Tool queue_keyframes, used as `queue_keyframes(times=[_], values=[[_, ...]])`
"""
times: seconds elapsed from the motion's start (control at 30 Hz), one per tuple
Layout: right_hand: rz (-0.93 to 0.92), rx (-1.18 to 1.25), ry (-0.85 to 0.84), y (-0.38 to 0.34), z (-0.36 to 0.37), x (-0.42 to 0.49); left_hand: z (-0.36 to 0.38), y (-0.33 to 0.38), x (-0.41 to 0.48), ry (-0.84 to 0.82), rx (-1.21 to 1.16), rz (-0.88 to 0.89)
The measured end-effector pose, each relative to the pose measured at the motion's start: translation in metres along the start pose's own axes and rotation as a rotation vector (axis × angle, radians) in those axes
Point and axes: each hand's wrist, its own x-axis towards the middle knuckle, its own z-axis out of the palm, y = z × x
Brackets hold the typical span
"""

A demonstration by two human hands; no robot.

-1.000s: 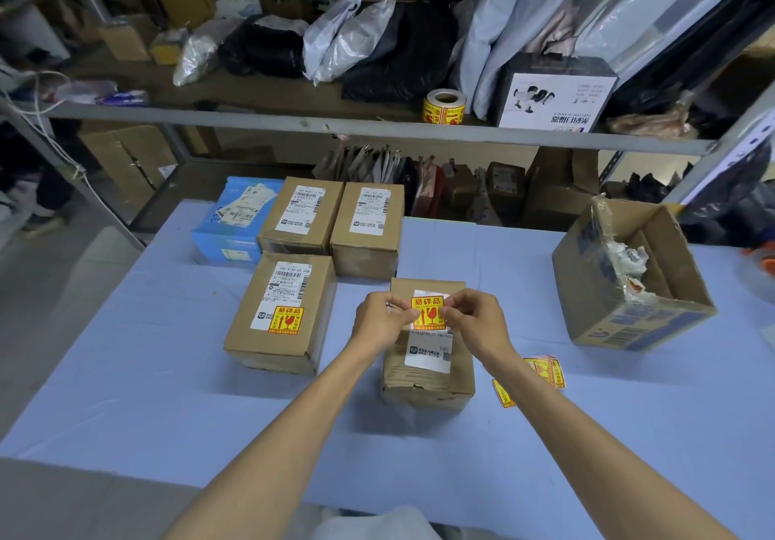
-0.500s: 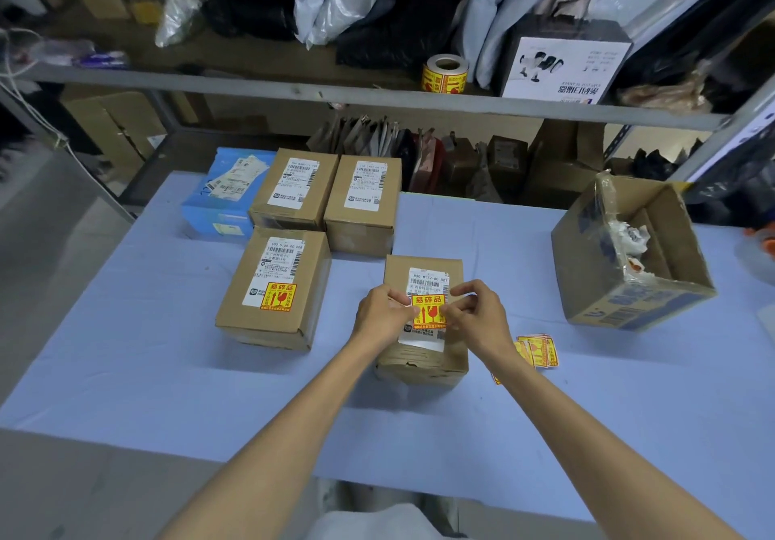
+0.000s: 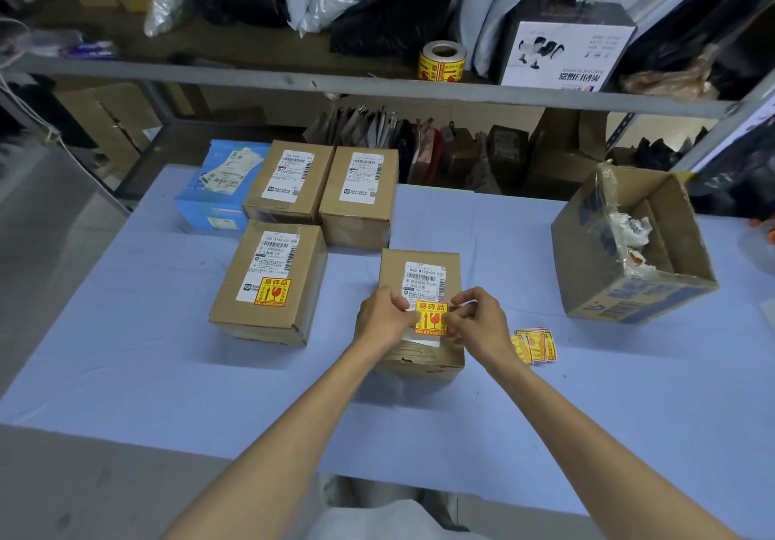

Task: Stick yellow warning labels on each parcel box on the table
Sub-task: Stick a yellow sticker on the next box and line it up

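A small brown parcel box point(image 3: 419, 271) stands in the middle of the blue table point(image 3: 126, 372). A yellow warning label point(image 3: 431, 317) lies over the lower part of its white shipping label. My left hand point(image 3: 383, 317) pinches the label's left edge and my right hand point(image 3: 478, 323) pinches its right edge. To the left, another box point(image 3: 268, 283) carries a yellow label point(image 3: 272, 291). Two unlabelled brown boxes point(image 3: 289, 181) point(image 3: 360, 195) and a blue box point(image 3: 220, 187) stand behind it. Loose yellow labels point(image 3: 534, 344) lie right of my right hand.
An open cardboard box point(image 3: 633, 246) with crumpled scraps stands at the right. A roll of yellow labels point(image 3: 441, 60) sits on the metal shelf point(image 3: 293, 80) behind the table, among bags and cartons.
Both hands lowered the yellow label from above the box onto the lower part of its shipping label. The view moved closer and down.
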Motion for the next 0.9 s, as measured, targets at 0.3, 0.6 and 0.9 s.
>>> queue_keyframes(times=[0.3,0.6,0.9], values=[[-0.013,-0.09,0.005,0.0,0.003,0.0,0.004,-0.004,0.001,0.032,0.119,0.02],[-0.025,-0.162,0.013,-0.001,0.005,0.003,0.007,-0.004,0.003,0.047,0.181,0.035],[-0.027,-0.215,0.034,-0.001,0.01,0.008,0.001,-0.008,0.008,0.018,0.216,0.045]])
